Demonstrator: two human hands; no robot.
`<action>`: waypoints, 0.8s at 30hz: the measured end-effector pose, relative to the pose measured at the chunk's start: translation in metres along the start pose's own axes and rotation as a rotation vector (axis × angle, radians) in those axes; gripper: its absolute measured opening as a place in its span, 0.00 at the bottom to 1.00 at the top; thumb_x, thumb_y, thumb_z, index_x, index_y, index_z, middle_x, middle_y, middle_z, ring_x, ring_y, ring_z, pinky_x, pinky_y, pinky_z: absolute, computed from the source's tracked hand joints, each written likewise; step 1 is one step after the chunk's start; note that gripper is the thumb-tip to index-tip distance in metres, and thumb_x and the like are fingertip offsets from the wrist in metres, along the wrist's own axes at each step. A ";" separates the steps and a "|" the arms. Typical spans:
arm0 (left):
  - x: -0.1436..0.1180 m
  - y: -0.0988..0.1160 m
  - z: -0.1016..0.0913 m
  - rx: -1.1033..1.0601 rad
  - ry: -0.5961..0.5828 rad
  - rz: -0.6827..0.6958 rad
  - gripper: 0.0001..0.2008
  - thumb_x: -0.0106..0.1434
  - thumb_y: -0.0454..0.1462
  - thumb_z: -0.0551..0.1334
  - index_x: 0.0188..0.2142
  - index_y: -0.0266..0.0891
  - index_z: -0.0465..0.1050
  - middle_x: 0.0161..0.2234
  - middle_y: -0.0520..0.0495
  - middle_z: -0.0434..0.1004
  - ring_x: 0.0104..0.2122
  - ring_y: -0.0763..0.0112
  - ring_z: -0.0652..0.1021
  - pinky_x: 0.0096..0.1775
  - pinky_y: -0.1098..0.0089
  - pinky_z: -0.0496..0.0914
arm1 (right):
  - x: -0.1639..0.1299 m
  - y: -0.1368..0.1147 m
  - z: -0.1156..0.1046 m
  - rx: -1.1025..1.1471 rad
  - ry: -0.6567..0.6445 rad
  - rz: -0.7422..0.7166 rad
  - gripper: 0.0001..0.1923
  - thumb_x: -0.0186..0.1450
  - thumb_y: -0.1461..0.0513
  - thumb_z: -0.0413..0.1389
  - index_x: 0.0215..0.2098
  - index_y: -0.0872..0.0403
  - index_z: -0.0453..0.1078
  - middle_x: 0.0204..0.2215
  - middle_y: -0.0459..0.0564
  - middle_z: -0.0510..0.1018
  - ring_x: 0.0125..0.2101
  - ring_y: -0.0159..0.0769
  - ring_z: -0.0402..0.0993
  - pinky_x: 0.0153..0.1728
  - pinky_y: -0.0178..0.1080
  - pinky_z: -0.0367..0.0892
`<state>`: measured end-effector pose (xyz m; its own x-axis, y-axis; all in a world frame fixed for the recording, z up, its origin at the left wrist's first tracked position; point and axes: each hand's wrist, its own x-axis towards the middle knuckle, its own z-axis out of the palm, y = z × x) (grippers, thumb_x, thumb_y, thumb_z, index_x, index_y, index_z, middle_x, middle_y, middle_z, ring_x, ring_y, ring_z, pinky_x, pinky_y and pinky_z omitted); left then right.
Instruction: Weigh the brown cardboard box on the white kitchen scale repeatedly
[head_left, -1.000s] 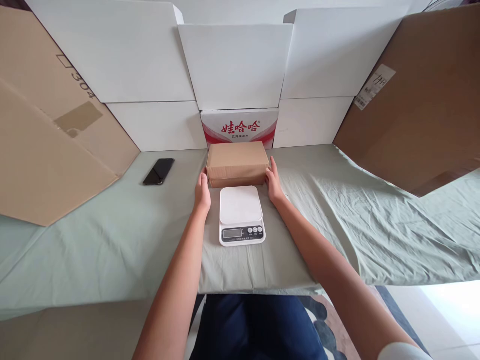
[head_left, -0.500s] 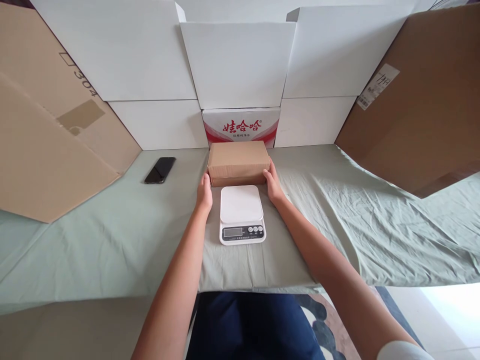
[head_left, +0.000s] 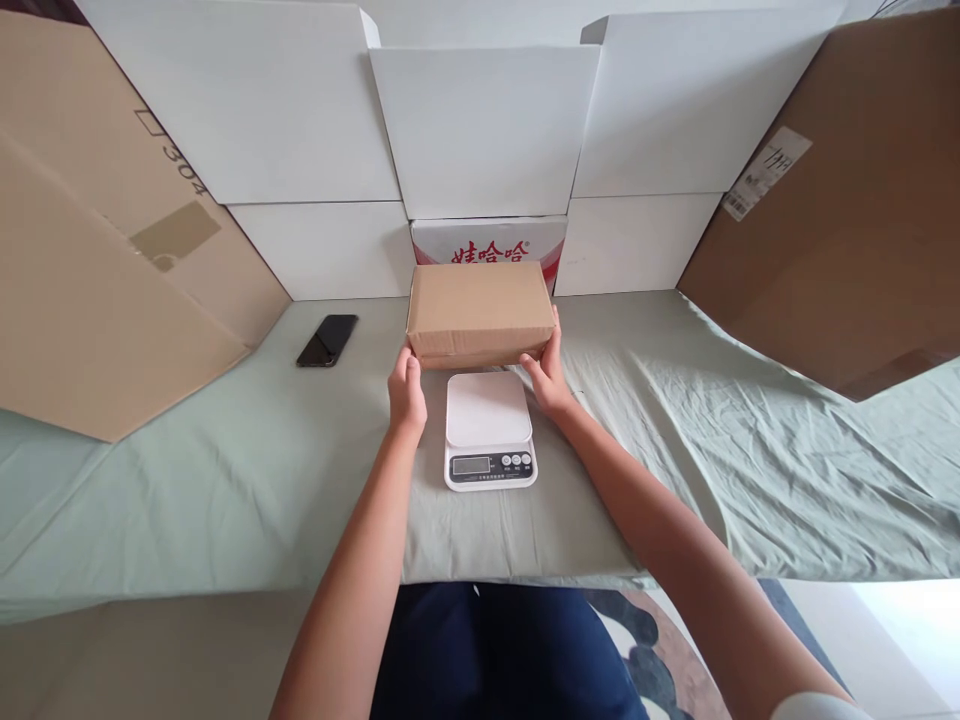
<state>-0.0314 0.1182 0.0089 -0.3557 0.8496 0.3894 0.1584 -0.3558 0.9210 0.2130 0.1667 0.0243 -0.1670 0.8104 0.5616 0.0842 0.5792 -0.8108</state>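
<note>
Cardboard box (head_left: 480, 308): plain brown, closed, rectangular | position: behind white scale (head_left: 489, 428), above table (head_left: 225, 480) | grip: left hand (head_left: 406, 392); right hand (head_left: 549, 368) clamp both ends | change: box raised, now covering red-printed carton (head_left: 487, 240)

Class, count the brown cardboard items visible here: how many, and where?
3: a small brown box held between both hands behind the scale, a large sheet leaning far left, another far right.
</note>
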 end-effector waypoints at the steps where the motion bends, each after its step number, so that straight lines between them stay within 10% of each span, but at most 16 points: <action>1: -0.005 0.005 -0.001 -0.020 0.015 0.039 0.38 0.68 0.64 0.50 0.64 0.42 0.67 0.61 0.38 0.75 0.64 0.54 0.72 0.65 0.58 0.65 | -0.004 -0.005 0.000 -0.009 0.003 -0.019 0.54 0.66 0.35 0.52 0.77 0.45 0.29 0.78 0.50 0.38 0.77 0.48 0.37 0.77 0.54 0.42; 15: -0.108 0.038 -0.018 -0.050 -0.022 0.060 0.40 0.67 0.64 0.51 0.66 0.39 0.69 0.61 0.34 0.76 0.64 0.46 0.73 0.62 0.53 0.69 | -0.099 -0.041 -0.018 0.013 0.038 0.064 0.48 0.69 0.42 0.52 0.77 0.39 0.30 0.78 0.46 0.38 0.77 0.53 0.39 0.75 0.62 0.44; 24: -0.121 0.035 -0.024 -0.069 0.024 -0.017 0.42 0.66 0.65 0.52 0.66 0.40 0.69 0.62 0.36 0.75 0.66 0.46 0.71 0.65 0.53 0.67 | -0.111 -0.048 -0.017 0.009 0.012 0.115 0.44 0.70 0.42 0.50 0.77 0.38 0.33 0.77 0.47 0.43 0.76 0.55 0.42 0.74 0.63 0.48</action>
<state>-0.0050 -0.0067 -0.0054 -0.3800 0.8464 0.3731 0.0890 -0.3681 0.9255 0.2446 0.0508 0.0040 -0.1451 0.8727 0.4663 0.0932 0.4812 -0.8716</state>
